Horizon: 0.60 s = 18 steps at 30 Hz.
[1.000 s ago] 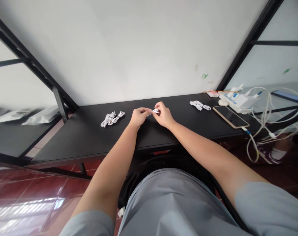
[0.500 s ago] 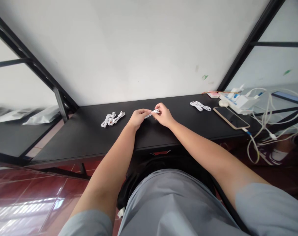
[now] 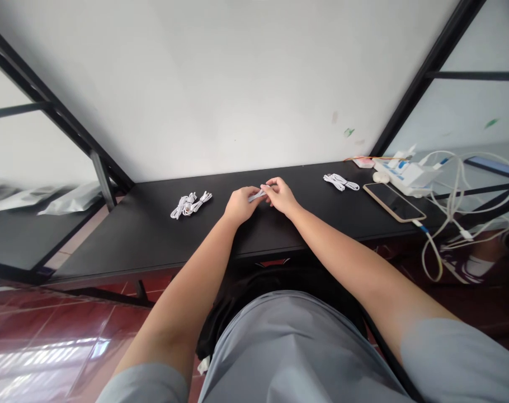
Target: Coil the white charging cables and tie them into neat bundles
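Note:
Between my two hands, over the middle of the black table (image 3: 154, 240), is a folded white cable (image 3: 257, 196). My left hand (image 3: 240, 205) is closed around its left part. The fingers of my right hand (image 3: 280, 196) pinch its right end, close to the left fingertips. Parts of the cable are hidden behind my fingers. To the left lie several tied bundles of white cable (image 3: 189, 205), close together. Another tied white cable bundle (image 3: 341, 182) rests on the table to the right of my hands.
A phone (image 3: 394, 202) with a charging cord lies at the right. Behind it stands a white power strip (image 3: 409, 176) with plugs and loose white cords (image 3: 458, 190). Clear plastic bags (image 3: 72, 198) sit on the left surface. Someone's shoe (image 3: 462, 266) shows at lower right.
My left hand has turned and shifted slightly right along the cable. My right fingers have closed further over its end, so less of the cable shows there.

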### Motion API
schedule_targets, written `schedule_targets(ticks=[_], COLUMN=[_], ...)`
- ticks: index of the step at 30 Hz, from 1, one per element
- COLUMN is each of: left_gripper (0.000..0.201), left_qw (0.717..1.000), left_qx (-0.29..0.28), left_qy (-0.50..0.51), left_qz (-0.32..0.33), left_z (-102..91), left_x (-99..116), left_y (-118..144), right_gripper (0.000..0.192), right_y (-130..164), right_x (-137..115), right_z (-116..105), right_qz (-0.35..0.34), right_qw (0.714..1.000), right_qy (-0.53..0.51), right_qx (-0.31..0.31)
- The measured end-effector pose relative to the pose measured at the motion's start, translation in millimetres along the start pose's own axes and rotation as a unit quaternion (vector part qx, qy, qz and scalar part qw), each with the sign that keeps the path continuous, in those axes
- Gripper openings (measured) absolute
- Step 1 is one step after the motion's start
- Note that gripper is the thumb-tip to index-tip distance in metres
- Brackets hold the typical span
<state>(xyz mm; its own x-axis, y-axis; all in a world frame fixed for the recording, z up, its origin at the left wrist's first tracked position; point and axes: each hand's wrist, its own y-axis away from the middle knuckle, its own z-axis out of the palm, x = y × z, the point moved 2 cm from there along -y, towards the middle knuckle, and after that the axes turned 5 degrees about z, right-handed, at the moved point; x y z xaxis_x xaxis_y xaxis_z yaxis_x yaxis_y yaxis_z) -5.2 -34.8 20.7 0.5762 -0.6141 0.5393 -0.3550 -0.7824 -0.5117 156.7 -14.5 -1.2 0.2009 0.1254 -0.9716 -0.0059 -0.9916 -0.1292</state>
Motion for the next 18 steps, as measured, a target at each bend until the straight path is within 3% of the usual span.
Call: schedule_targets(ticks=[4, 10, 14, 18], left_gripper=[0.028, 0.032, 0.037, 0.034], left_qw=[0.995, 0.953, 0.94, 0.931], left_qx=[0.011, -0.047, -0.083, -0.11], left_qy=[-0.073, -0.191, -0.232, -0.262], left_qz=[-0.073, -0.231, -0.236, -0.228], left_z=[-23.0, -82.8, -110.4, -118.5], left_x=[-16, -56, -75, -83], left_y=[2, 23, 34, 37], right_gripper=[0.034, 0.03, 0.03, 0.03], right_y=[3, 0, -1, -1], right_x=[-3, 1, 2, 1], right_z=[-6, -14, -15, -16], right_qz=[-0.014, -0.044, -0.037, -0.026], right_qw=[0.997, 0.985, 0.983, 0.984], right_qy=[0.073, 0.162, 0.172, 0.174], right_qx=[0.018, 0.046, 0.048, 0.042])
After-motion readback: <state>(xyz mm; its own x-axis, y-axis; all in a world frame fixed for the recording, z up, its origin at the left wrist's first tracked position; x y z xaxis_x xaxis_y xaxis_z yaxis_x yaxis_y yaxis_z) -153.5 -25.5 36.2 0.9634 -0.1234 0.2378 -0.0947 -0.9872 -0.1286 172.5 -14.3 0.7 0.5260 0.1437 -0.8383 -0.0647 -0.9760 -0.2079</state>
